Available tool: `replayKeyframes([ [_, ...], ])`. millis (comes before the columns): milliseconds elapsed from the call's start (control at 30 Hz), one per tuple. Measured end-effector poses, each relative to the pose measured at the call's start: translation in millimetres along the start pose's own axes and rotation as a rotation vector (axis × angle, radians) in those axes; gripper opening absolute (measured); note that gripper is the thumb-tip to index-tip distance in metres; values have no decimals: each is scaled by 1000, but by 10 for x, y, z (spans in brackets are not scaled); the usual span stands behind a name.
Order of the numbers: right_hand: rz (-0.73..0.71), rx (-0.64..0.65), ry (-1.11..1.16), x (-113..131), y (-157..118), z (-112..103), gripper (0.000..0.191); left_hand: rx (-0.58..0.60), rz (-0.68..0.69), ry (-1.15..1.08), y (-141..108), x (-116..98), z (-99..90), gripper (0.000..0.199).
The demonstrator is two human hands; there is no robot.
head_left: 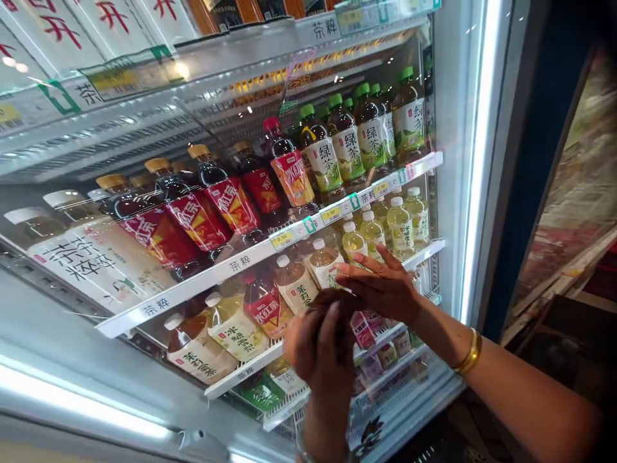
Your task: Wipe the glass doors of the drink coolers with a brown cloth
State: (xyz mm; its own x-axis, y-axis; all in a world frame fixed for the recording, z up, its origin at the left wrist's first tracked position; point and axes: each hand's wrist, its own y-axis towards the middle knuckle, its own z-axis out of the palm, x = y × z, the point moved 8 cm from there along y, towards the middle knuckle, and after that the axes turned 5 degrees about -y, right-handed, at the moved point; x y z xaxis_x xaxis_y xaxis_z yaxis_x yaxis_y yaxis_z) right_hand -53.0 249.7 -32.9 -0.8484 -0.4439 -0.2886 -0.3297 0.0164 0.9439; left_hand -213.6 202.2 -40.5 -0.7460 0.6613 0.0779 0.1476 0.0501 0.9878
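My left hand [321,344] is raised in front of the drinks cooler, its fingers curled in. Something dark lies at its fingertips, too shadowed to make out. Close beside it on the right, my right hand [380,283] is open, fingers stretched toward the left and palm turned down; a gold bracelet [470,352] circles that wrist. Behind the hands stand a white-capped bottle with a pale label [326,267] and a bottle of jasmine tea [295,283], partly covered. Neither hand visibly grips a bottle.
Red-labelled iced tea bottles [229,202] and green-capped green tea bottles [347,145] line the shelf above. Price tags run along the white shelf edge [212,275]. Reflections suggest glass in front. A bright light strip [475,167] edges the cooler's right side.
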Motion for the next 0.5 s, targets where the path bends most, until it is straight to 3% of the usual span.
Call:
replayKeyframes([
  [67, -3, -1, 0, 15, 15, -9, 45, -30, 12, 54, 179, 145, -128, 48],
  [133, -4, 16, 18, 26, 20, -7, 44, -53, 19, 130, 238, 161, -164, 50],
  [200, 12, 24, 53, 2, 11, -16, 43, -54, 1, 164, 159, 38, -69, 44],
  [367, 37, 55, 134, -245, -35, -67, 42, -1, -75, 137, -26, -362, 406, 31],
  [433, 6, 56, 155, -362, -32, -107, 42, -43, -48, 209, 108, -391, 430, 31],
  [500, -19, 48, 154, -478, -19, -156, 45, -148, -76, 319, 292, -325, 337, 38],
])
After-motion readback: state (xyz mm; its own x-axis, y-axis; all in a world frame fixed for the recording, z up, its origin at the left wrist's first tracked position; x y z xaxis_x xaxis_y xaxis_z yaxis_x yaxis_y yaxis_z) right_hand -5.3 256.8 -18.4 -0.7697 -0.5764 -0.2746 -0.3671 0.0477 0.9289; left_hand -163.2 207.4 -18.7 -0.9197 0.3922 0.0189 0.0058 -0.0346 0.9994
